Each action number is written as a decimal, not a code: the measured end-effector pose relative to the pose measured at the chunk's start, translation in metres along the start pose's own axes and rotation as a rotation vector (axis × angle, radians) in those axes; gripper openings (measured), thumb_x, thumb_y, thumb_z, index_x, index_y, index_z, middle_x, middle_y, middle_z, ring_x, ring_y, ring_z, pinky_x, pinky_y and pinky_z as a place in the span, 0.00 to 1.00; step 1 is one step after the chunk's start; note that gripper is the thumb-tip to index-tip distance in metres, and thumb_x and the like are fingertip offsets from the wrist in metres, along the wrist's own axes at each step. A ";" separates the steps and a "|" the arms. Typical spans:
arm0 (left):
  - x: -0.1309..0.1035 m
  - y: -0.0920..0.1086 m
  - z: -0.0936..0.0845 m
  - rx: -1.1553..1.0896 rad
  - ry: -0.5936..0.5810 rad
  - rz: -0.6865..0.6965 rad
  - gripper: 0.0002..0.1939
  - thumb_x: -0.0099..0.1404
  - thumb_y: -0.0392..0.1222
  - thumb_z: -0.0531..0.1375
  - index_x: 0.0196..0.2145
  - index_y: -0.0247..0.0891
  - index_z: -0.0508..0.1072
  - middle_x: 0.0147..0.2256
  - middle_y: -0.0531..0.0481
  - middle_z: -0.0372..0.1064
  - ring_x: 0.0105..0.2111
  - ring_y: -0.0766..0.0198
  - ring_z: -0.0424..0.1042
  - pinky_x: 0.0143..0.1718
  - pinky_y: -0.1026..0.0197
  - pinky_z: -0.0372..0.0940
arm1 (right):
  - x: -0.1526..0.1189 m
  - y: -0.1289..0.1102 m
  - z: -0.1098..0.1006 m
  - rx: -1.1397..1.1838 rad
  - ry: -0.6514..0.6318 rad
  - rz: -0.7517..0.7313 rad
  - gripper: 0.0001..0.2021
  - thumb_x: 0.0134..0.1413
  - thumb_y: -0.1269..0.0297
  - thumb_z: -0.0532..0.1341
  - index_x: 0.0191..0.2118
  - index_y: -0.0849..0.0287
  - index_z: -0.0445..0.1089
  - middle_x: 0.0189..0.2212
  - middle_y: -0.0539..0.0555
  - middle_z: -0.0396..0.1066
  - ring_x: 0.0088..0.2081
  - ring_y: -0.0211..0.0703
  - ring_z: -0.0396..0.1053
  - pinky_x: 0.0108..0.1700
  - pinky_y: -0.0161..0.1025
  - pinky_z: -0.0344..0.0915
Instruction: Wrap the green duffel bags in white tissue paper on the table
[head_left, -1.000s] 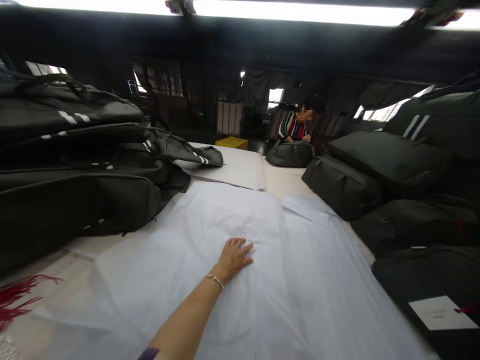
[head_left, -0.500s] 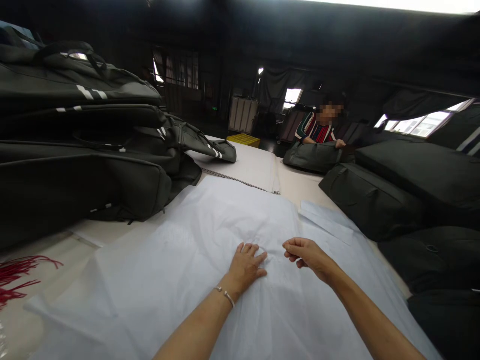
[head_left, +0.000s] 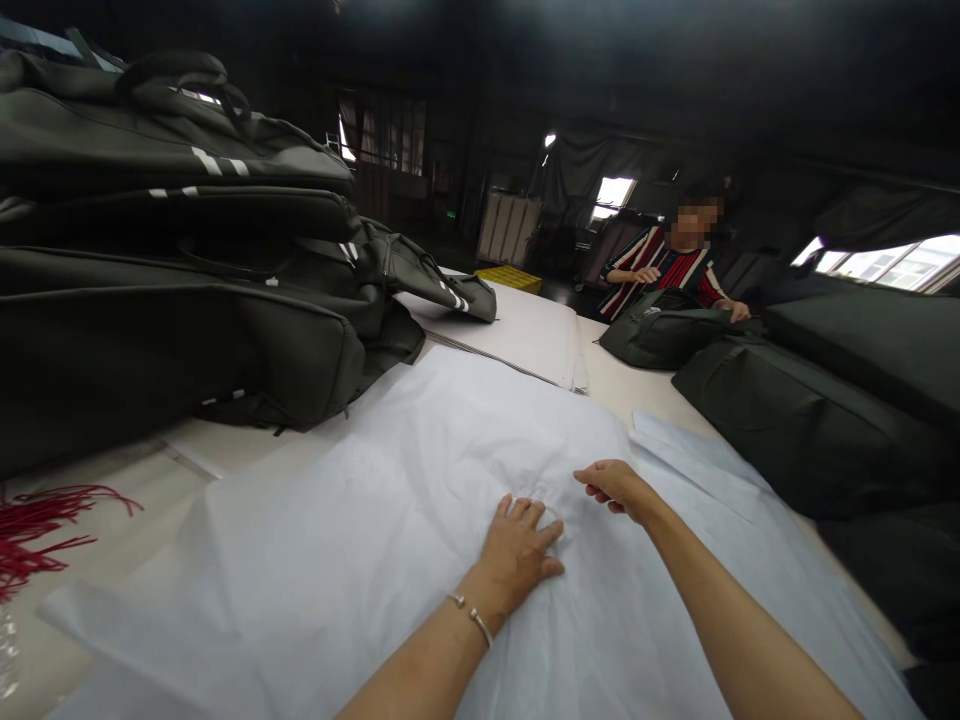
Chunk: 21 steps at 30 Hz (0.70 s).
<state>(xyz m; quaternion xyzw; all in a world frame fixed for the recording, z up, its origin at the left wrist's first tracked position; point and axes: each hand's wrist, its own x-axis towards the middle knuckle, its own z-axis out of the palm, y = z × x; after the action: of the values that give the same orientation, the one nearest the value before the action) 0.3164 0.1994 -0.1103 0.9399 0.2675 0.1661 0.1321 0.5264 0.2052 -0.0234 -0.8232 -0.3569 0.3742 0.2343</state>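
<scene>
My left hand (head_left: 517, 555) lay open on the crinkled white sheet (head_left: 427, 470); my right hand (head_left: 615, 488), pinched closed, had shifted slightly farther ahead of it.

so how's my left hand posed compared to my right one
Your left hand lies flat with its fingers spread on the white sheeting; your right hand has curled fingers, though whether it pinches any sheeting is unclear. The left wrist wears a bracelet; the right wrist is bare. Both are over the sheeting.
</scene>
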 end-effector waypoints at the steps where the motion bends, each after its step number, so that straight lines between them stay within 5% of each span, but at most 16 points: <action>1: 0.000 0.000 0.001 0.001 0.003 0.001 0.28 0.63 0.59 0.62 0.57 0.50 0.65 0.57 0.44 0.62 0.57 0.49 0.59 0.61 0.39 0.51 | 0.004 0.001 0.001 -0.038 -0.001 -0.001 0.11 0.49 0.61 0.65 0.24 0.57 0.64 0.20 0.49 0.69 0.19 0.33 0.59 0.20 0.31 0.50; 6: 0.000 -0.001 0.003 0.003 0.008 0.007 0.28 0.63 0.60 0.61 0.58 0.51 0.64 0.57 0.45 0.62 0.57 0.48 0.59 0.61 0.39 0.51 | 0.023 0.012 0.011 -0.268 -0.035 0.029 0.15 0.46 0.62 0.67 0.17 0.57 0.64 0.14 0.51 0.66 0.17 0.39 0.63 0.20 0.35 0.53; 11: -0.001 -0.001 0.002 0.005 -0.003 0.004 0.28 0.63 0.59 0.62 0.58 0.51 0.64 0.57 0.45 0.62 0.57 0.48 0.59 0.61 0.39 0.52 | 0.033 0.017 0.008 -0.459 0.024 0.040 0.15 0.40 0.55 0.71 0.21 0.59 0.68 0.19 0.59 0.72 0.27 0.54 0.73 0.30 0.44 0.66; 15: -0.002 -0.001 0.003 0.017 0.005 0.007 0.29 0.63 0.59 0.61 0.59 0.52 0.63 0.57 0.45 0.62 0.58 0.49 0.59 0.61 0.39 0.52 | 0.027 0.023 -0.007 -0.534 0.197 0.021 0.29 0.33 0.42 0.71 0.36 0.61 0.69 0.37 0.67 0.75 0.43 0.66 0.72 0.42 0.54 0.66; 21: -0.001 -0.001 0.004 0.018 0.010 0.000 0.29 0.63 0.59 0.62 0.59 0.52 0.64 0.58 0.44 0.62 0.58 0.48 0.59 0.61 0.39 0.52 | 0.014 0.044 -0.010 -0.538 0.387 -0.011 0.44 0.45 0.32 0.59 0.61 0.60 0.56 0.59 0.67 0.62 0.58 0.65 0.61 0.53 0.58 0.61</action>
<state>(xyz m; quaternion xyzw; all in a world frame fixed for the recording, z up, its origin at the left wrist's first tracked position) 0.3161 0.1991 -0.1147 0.9403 0.2693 0.1683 0.1225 0.5590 0.1871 -0.0525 -0.9094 -0.3963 0.1022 0.0740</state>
